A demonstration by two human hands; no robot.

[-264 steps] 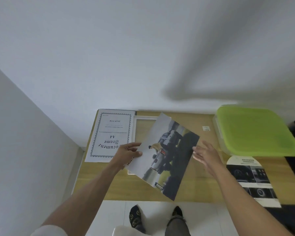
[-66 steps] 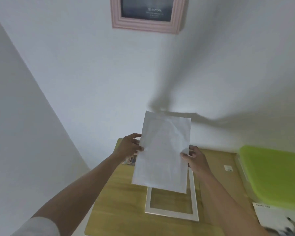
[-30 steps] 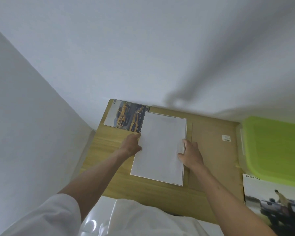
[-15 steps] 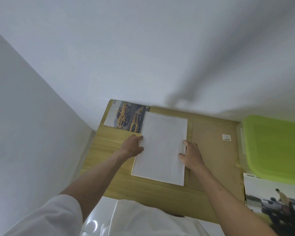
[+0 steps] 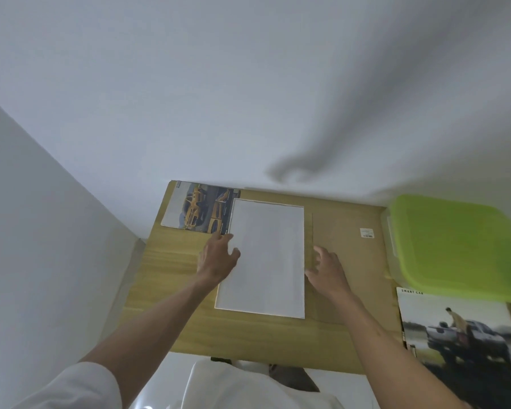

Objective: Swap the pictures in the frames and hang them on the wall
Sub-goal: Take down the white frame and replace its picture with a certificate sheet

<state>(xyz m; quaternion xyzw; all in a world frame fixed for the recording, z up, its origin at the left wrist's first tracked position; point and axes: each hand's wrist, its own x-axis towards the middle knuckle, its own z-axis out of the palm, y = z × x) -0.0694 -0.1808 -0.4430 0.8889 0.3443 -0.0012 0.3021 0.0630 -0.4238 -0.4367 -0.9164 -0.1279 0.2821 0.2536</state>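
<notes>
White sheet (image 5: 264,258) now flat on tabletop (image 5: 171,267); both hands' fingers (image 5: 317,255) lifted apart, apparently released. Backing next.

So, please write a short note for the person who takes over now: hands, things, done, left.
Left hand: open, fingers rest on the white sheet's left edge.
Right hand: open, beside the sheet's right edge, holds nothing.
Sheet lies blank side up on the wooden table. Brown backing board lies right of it; yellow-car picture at far left; SMART CAR picture at right.
Left: fit backing, hang.
</notes>
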